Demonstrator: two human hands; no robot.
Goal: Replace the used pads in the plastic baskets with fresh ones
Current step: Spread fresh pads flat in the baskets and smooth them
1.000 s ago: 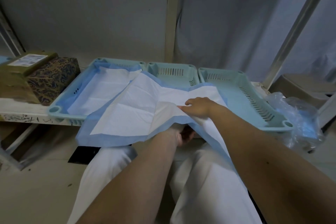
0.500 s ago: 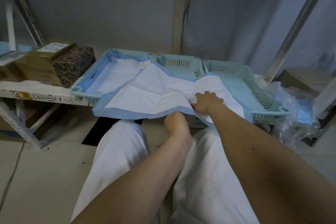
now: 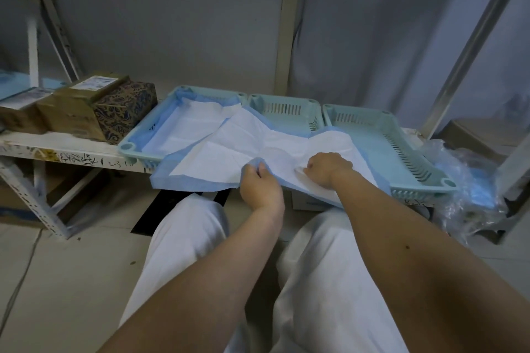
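Middle basket (image 3: 286, 113): only its far part shows bare; the pad (image 3: 243, 149) drapes over its near part and hangs past the shelf (image 3: 57, 152) edge.
Right basket (image 3: 401, 152): floor bare on its right side, reachable from above; the pad's right edge overlaps its left wall.
Left basket (image 3: 137, 140): lined with a pad, nothing standing in it.
Left of baskets: boxes (image 3: 94, 112) stand just beside the left basket, blocking that stretch of shelf.
Right of baskets: plastic bag (image 3: 464, 180) crowds the right basket's corner.
Behind: upright post (image 3: 284, 37) rises behind the middle basket.
Front: both hands (image 3: 261, 180) grip the pad's near edge, above the knees.
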